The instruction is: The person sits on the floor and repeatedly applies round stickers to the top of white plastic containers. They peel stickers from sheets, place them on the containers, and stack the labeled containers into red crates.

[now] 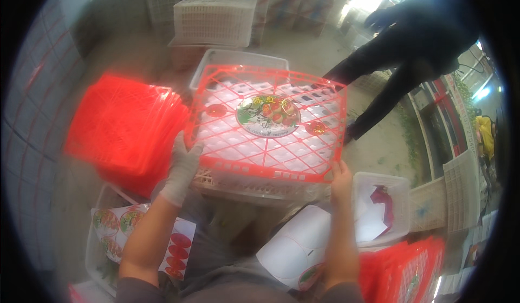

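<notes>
A red plastic lattice lid [265, 150] lies over a pale crate [244, 186] at the centre, with white perforated material under its grid. It carries an oval fruit-picture label [268, 115] and two smaller round stickers. My left hand [181, 170], in a light grey glove, grips the lid's left front corner. My bare right hand [340, 177] holds its right front corner. Below my forearms lie sticker sheets [179, 235] on the left and a white sheet with round cut lines [292, 240] on the right.
Red lid stacks [119, 129] stand left and lower right [401, 270]. A white bin [395, 205] sits right; pale crates [211, 18] are stacked behind. A person in dark clothing [406, 43] stands at back right, beside metal shelving or rails. A wall [38, 113] runs along the left.
</notes>
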A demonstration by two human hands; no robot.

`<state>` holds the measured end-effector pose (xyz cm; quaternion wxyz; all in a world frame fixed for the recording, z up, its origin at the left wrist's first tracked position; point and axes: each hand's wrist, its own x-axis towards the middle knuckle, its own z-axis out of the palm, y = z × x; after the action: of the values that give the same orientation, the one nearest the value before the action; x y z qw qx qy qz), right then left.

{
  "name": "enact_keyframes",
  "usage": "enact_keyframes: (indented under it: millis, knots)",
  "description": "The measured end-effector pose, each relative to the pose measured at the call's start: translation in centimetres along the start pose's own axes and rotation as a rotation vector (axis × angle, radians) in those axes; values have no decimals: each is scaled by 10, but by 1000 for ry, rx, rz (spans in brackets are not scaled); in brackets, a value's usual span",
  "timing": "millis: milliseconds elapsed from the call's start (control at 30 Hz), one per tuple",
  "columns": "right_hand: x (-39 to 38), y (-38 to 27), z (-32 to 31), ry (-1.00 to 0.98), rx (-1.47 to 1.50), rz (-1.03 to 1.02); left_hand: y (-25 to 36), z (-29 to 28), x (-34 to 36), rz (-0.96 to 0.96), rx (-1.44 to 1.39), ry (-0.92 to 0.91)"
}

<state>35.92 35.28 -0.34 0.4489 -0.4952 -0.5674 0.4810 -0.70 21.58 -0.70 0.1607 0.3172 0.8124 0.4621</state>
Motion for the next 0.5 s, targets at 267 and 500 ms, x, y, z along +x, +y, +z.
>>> enact_keyframes:
  millis: [267, 500]
  knots:
    - [-15, -33, -12, 133, 67, -164, 24, -14, -14, 139, -455, -20]
    - [-67, -98, -69, 261, 78, -159, 58, -38, -38, 379, -766, -354]
